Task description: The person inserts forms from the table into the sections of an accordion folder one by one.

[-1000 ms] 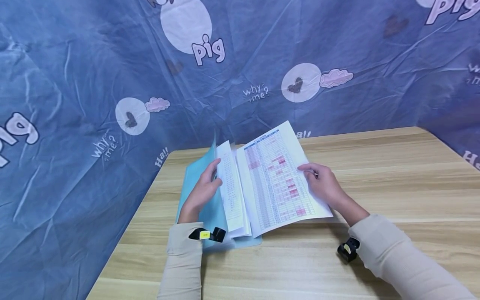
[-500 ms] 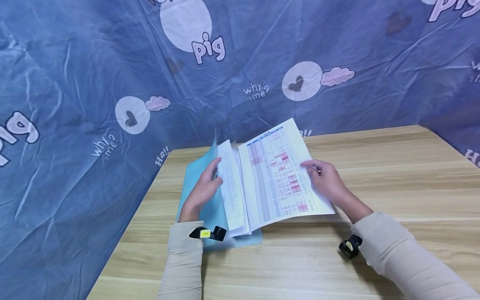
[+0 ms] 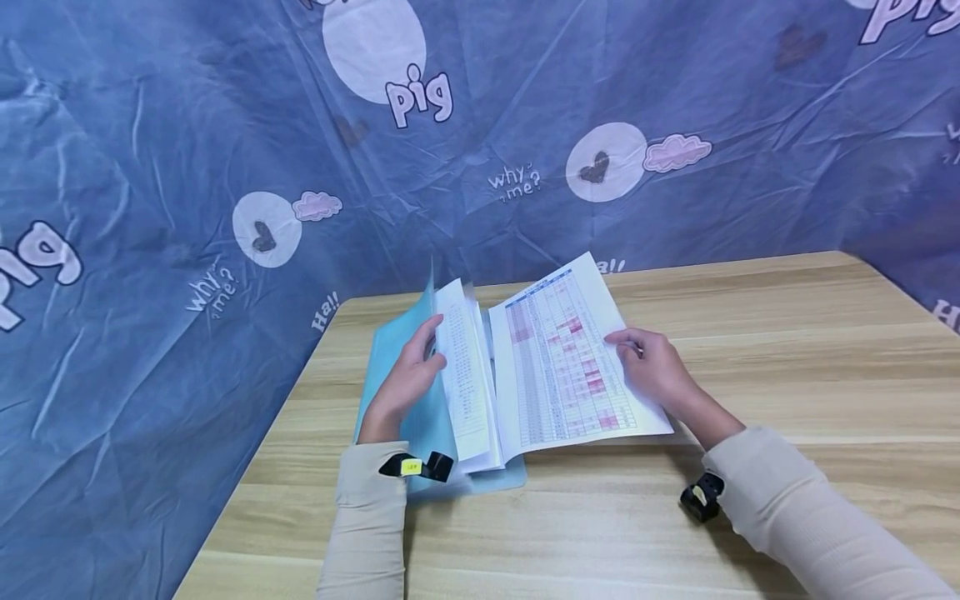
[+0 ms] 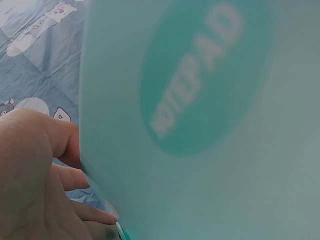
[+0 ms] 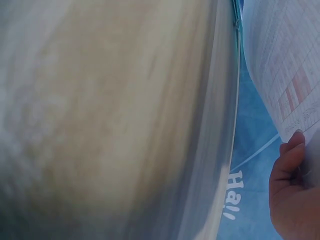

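Observation:
A light-blue document folder (image 3: 401, 354) stands part open, with several white sheets (image 3: 465, 375) inside it. My left hand (image 3: 405, 379) holds its raised cover and the sheets behind it, thumb on the near side. In the left wrist view the cover, printed "NOTEPAD" (image 4: 195, 70), fills most of the picture, and my left fingers (image 4: 70, 177) are at its edge. My right hand (image 3: 652, 367) pinches the right edge of a printed table sheet (image 3: 555, 367) with red-marked cells, tilted up beside the folder. The same sheet (image 5: 285, 60) curves above my right hand in the right wrist view.
The folder rests on a wood-grain table (image 3: 787, 350). Behind and left of the table hangs a blue patterned cloth (image 3: 480, 100). Each wrist carries a small black camera, as on the right sleeve (image 3: 772, 492).
My right hand has shifted slightly right with the table sheet, widening the gap to the other sheets. The sheet rose a little, then dipped. My left hand and the folder stay almost still.

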`<state>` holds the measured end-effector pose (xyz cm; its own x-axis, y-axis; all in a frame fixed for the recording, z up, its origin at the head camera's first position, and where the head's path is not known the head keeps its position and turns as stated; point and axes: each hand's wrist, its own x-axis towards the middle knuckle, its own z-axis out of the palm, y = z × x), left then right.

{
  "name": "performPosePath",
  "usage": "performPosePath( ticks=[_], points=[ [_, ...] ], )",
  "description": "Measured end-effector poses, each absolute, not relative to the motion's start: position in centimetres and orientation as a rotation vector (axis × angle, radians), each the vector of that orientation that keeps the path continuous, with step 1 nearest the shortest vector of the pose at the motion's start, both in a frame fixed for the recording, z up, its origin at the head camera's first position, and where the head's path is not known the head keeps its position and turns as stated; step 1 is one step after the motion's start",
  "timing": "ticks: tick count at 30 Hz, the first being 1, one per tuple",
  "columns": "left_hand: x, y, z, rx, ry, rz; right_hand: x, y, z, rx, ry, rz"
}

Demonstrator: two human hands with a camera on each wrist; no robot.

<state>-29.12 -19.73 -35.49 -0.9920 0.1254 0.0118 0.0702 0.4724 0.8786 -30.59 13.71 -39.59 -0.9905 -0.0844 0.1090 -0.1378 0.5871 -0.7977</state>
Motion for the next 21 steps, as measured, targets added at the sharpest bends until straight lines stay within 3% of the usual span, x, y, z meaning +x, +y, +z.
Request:
performPosePath(
  ticks=[21],
  points=[
    [-29.0,-19.7,-35.3,0.163,2.64,1.584,-30.4,14.4,-38.6,0.196,-2.648,1.381]
  ],
)
